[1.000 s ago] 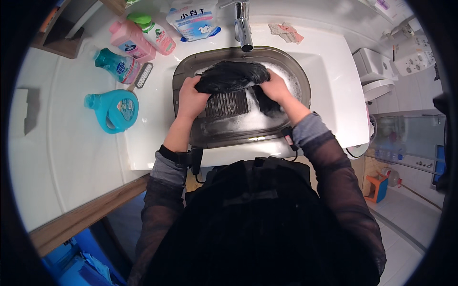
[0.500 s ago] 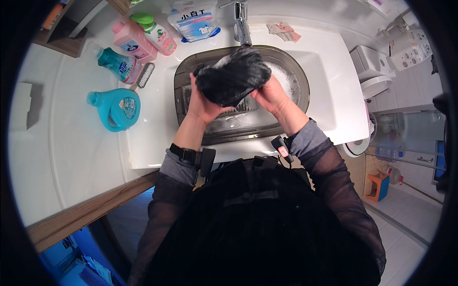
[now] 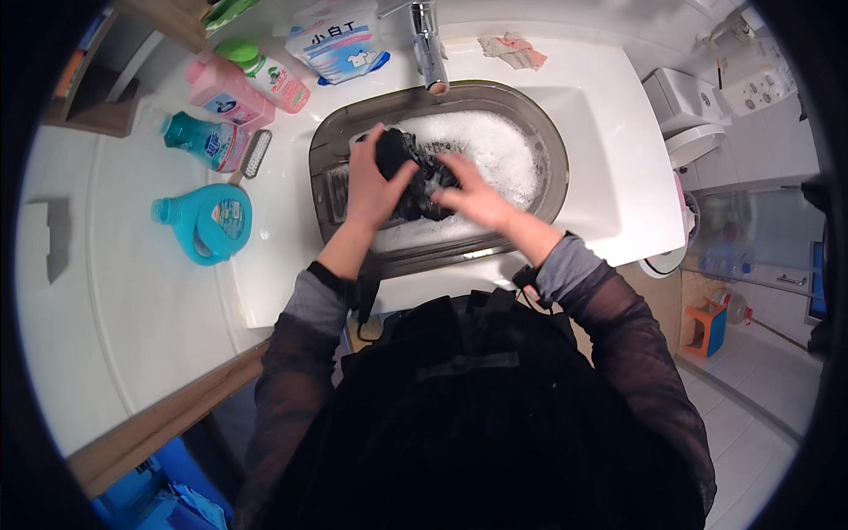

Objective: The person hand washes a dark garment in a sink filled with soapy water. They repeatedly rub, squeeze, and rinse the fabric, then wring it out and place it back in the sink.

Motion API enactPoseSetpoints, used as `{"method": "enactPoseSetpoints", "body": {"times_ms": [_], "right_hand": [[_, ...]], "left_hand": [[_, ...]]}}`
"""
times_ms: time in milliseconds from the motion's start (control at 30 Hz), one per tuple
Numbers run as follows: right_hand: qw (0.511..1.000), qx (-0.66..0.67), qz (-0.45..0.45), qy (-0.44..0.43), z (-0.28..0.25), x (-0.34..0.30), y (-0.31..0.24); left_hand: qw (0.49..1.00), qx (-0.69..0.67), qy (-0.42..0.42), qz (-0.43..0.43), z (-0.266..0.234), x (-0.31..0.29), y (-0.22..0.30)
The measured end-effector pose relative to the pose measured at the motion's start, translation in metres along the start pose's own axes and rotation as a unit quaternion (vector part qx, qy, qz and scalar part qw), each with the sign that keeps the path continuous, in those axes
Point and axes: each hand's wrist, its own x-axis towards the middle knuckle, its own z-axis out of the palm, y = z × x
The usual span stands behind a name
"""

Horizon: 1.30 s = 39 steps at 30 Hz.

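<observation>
Left hand (image 3: 371, 187) clamped on wet black garment (image 3: 415, 172), fingers wrapped over its left end. Right hand (image 3: 473, 199) presses on garment's right side, fingers curled onto it. Garment bunched, in suds inside grey basin (image 3: 548, 150) set in white sink (image 3: 618, 177). Faucet (image 3: 427, 40) above basin rim. Teal detergent jug (image 3: 205, 223), scrub brush (image 3: 254, 155), pink bottle (image 3: 231, 91) on counter to left.

Left of the basin on the white tabletop (image 3: 132, 291) lies a teal handled detergent jug (image 3: 201, 221); behind it a teal bottle (image 3: 196, 140), a pink bottle (image 3: 231, 92), a green-capped pink bottle (image 3: 265, 72); a white-and-blue refill pouch (image 3: 337, 42) stands beside the tap.
</observation>
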Motion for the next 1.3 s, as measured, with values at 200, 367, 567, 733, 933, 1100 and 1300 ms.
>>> {"method": "enactPoseSetpoints", "body": {"times_ms": [200, 367, 567, 733, 933, 1100, 1300], "right_hand": [[0.928, -0.355, -0.008, -0.110, 0.038, -0.023, -0.004], [0.951, -0.307, -0.023, -0.010, 0.035, -0.001, 0.025], [0.983, -0.174, 0.006, 0.064, 0.032, 0.035, 0.060], [0.990, -0.075, 0.078, 0.091, 0.018, 0.044, 0.065], [0.937, 0.022, 0.339, 0.075, 0.007, 0.029, 0.059], [0.921, 0.224, 0.311, 0.065, 0.012, 0.033, 0.057], [0.954, 0.196, 0.187, 0.131, -0.018, 0.014, 0.054]], "left_hand": [[0.884, 0.364, -0.238, 0.170, 0.001, -0.021, 0.012], [0.903, 0.346, -0.226, 0.116, 0.033, 0.021, -0.014], [0.883, 0.342, -0.320, -0.023, 0.065, 0.083, -0.021], [0.873, 0.381, -0.293, -0.083, 0.078, 0.109, -0.019], [0.848, 0.205, -0.457, -0.174, 0.077, 0.139, -0.036], [0.890, 0.154, -0.412, -0.118, 0.073, 0.130, -0.042], [0.971, 0.050, -0.234, 0.005, 0.054, 0.057, -0.007]]}}
